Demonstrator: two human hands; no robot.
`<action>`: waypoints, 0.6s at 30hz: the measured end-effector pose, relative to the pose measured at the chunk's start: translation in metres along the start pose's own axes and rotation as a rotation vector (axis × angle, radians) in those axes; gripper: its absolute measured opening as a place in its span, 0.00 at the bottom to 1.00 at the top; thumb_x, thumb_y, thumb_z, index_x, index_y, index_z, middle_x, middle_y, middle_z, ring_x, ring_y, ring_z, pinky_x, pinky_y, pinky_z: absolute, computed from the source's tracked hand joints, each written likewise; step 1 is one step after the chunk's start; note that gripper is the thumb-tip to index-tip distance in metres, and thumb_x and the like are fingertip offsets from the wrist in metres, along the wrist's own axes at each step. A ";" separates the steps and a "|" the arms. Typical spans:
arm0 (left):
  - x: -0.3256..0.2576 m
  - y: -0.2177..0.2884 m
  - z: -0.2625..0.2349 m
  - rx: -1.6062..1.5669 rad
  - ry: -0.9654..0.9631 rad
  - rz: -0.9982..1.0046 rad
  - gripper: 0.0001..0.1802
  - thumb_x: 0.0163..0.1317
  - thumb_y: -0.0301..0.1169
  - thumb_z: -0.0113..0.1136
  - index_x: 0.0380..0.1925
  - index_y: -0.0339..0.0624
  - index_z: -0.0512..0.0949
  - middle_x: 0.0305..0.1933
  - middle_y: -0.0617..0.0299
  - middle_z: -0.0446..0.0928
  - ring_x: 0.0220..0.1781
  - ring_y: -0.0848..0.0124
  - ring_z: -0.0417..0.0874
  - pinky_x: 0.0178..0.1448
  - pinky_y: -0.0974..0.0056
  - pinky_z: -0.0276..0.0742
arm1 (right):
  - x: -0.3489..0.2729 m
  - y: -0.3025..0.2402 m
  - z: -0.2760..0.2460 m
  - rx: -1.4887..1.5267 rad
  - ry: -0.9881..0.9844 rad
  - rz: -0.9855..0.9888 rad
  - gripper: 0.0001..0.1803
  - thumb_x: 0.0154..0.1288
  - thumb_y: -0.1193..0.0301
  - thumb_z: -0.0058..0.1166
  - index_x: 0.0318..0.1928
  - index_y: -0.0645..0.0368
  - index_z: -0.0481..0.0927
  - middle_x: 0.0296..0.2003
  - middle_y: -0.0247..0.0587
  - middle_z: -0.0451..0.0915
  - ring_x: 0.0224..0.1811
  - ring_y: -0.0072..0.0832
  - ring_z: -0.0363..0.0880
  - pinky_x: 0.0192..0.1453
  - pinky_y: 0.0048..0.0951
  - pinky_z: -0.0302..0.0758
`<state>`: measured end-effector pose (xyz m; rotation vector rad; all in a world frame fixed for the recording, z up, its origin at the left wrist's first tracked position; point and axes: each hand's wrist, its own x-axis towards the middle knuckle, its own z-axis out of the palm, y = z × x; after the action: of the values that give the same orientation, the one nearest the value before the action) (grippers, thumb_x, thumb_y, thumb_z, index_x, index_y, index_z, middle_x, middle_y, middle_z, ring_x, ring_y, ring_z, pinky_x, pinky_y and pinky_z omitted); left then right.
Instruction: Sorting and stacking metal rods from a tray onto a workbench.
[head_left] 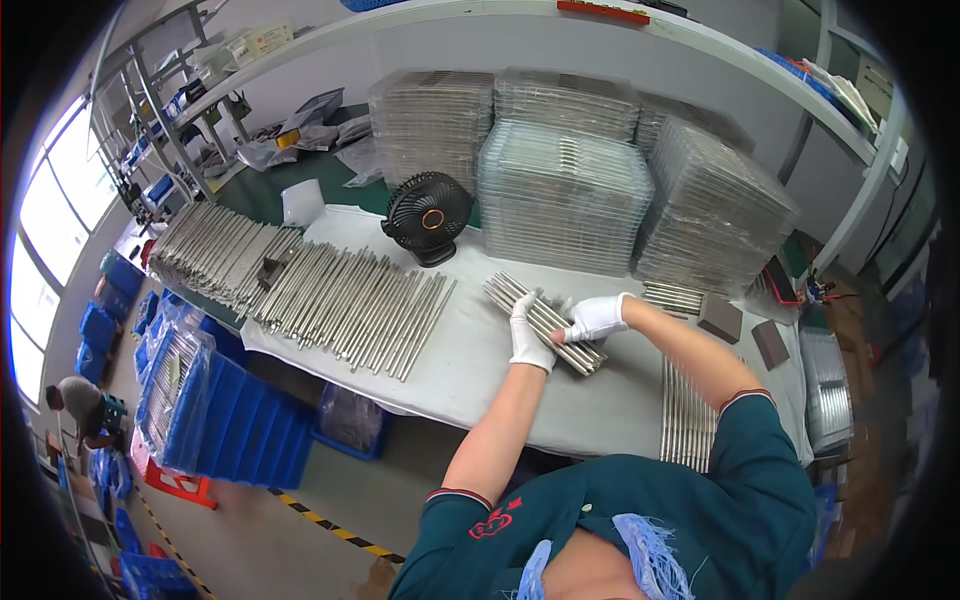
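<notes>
Both gloved hands closed around a bundle of metal rods [545, 322] lying slantwise on the white-covered tabletop [480, 375]: left hand [528, 335] gripping the near side, right hand [596, 318] clamped over the top, touching each other's fingertips almost. Left of the left hand, well apart, a long spread of loose metal rods [350, 300] fanned side by side, and beyond that a second batch [215, 250] toward the far left corner. Straight ahead of the hands, a small black fan [427, 215] standing upright, and behind it tall stacks of clear plastic trays [565, 190] walling off the far edge. Right of the right hand, more rods [685, 410] laid lengthwise, plus two dark blocks [720, 318] just past them. Bare cloth between the hands and the near tabletop edge, open room there. Below the left edge, blue bins [235, 420] on the floor, one holding bagged metal parts [175, 380]; contents of the others not clear.
</notes>
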<state>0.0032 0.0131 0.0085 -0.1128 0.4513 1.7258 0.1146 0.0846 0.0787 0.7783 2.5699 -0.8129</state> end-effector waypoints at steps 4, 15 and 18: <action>-0.003 0.002 0.002 -0.100 -0.003 0.020 0.10 0.54 0.36 0.54 0.33 0.46 0.70 0.35 0.60 0.71 0.42 0.62 0.75 0.48 0.53 0.74 | -0.009 -0.030 0.002 -0.094 -0.072 0.091 0.47 0.45 0.28 0.39 0.30 0.68 0.79 0.25 0.54 0.78 0.30 0.45 0.77 0.39 0.39 0.71; 0.006 0.002 -0.008 -0.017 -0.033 0.024 0.19 0.57 0.41 0.55 0.44 0.42 0.71 0.45 0.56 0.74 0.46 0.60 0.75 0.52 0.57 0.71 | 0.000 0.009 0.009 0.008 0.354 0.170 0.31 0.48 0.44 0.54 0.33 0.64 0.78 0.29 0.54 0.78 0.34 0.45 0.77 0.39 0.36 0.71; -0.005 0.002 0.004 -0.011 0.043 0.064 0.19 0.58 0.37 0.55 0.48 0.43 0.69 0.46 0.57 0.73 0.45 0.61 0.76 0.50 0.57 0.73 | 0.003 0.023 0.019 -0.048 0.455 0.191 0.28 0.51 0.47 0.53 0.32 0.63 0.79 0.26 0.54 0.78 0.31 0.45 0.77 0.37 0.35 0.71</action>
<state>0.0031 0.0098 0.0136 -0.1447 0.4819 1.7911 0.1285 0.0899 0.0526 1.2972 2.8222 -0.5629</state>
